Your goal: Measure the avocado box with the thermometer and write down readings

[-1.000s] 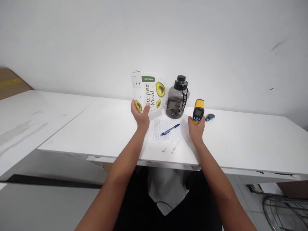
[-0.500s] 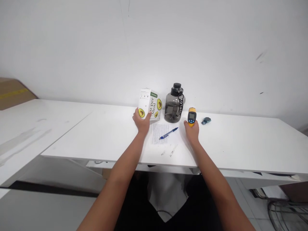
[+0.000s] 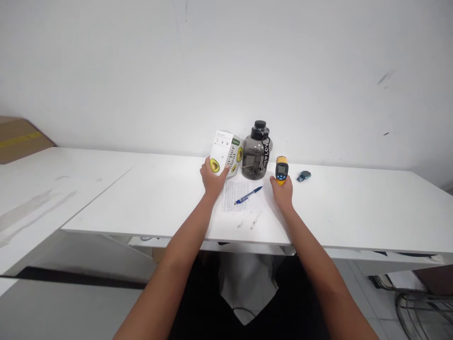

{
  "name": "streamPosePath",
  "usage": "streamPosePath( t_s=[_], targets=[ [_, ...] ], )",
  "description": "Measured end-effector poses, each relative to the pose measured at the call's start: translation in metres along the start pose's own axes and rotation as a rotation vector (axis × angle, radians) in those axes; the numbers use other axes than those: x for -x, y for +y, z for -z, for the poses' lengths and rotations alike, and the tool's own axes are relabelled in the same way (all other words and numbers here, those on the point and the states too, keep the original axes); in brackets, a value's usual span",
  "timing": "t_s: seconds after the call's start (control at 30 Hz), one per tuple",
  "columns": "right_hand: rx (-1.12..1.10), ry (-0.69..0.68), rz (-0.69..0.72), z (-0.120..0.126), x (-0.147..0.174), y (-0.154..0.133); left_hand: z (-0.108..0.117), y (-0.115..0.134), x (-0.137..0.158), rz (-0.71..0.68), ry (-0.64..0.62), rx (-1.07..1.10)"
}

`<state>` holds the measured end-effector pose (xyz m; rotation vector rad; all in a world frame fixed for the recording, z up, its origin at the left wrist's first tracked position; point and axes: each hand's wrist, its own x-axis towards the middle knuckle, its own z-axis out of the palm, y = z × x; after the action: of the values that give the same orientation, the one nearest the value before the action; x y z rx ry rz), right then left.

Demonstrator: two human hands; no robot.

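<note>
Meal carton (image 3: 223, 150) tilted in left grip (image 3: 213, 182), thumb (image 3: 224, 173) across front likely for steadiness, infrared thermometer (image 3: 281, 160) clasped in right grip (image 3: 283, 192) (screen (image 3: 281, 169) facing back, presumably for reading).

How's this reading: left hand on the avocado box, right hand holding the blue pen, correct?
One slip: the head view shows the right hand holding the yellow handheld device, while the blue pen lies untouched. The left hand is on the avocado box, as you said.

bare hands (image 3: 213, 182), bare forearms (image 3: 189, 238), plain black clothing (image 3: 297, 309) lower down
</note>
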<state>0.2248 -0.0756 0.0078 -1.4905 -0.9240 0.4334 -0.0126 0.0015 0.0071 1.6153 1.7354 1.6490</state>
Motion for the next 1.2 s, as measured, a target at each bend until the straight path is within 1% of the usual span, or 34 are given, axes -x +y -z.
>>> streamPosePath(
  t_s=[0.23, 0.33, 0.4, 0.5, 0.63, 0.73, 0.83, 0.93, 1.0, 1.07, 1.13, 1.2],
  targets=[
    [0.0, -0.049, -0.012, -0.002, -0.009, 0.01, -0.002, -0.002, -0.001, -0.004, -0.039, -0.014],
    [0.011, -0.082, -0.059, -0.002, -0.013, 0.015, -0.002, 0.0, -0.001, 0.027, -0.054, -0.001],
    [0.066, -0.089, -0.079, -0.001, -0.014, 0.017, -0.001, 0.002, 0.0, 0.043, -0.063, 0.0],
    [0.248, -0.106, -0.054, 0.003, -0.015, 0.018, 0.0, 0.004, 0.0, 0.062, -0.074, 0.0],
    [0.599, -0.126, 0.001, 0.005, -0.015, 0.016, -0.001, 0.002, 0.0, 0.086, -0.09, 0.006],
    [0.805, -0.164, 0.032, 0.004, -0.013, 0.014, -0.002, 0.0, -0.002, 0.165, -0.123, 0.013],
    [0.928, -0.213, 0.067, 0.004, -0.011, 0.012, -0.002, 0.0, -0.003, 0.271, -0.206, -0.008],
    [0.967, -0.218, 0.104, 0.006, -0.01, 0.012, 0.0, 0.002, -0.003, 0.297, -0.255, -0.075],
    [0.955, -0.203, 0.156, 0.007, -0.01, 0.011, 0.001, 0.004, -0.003, 0.291, -0.267, -0.11],
    [0.928, -0.223, 0.248, 0.007, -0.009, 0.009, 0.002, 0.005, -0.002, 0.287, -0.274, -0.132],
    [0.894, -0.306, 0.373, 0.004, -0.007, 0.008, 0.002, 0.004, -0.001, 0.278, -0.281, -0.147],
    [0.87, -0.443, 0.485, 0.0, -0.002, 0.006, 0.0, 0.003, -0.001, 0.266, -0.284, -0.163]
  ],
)
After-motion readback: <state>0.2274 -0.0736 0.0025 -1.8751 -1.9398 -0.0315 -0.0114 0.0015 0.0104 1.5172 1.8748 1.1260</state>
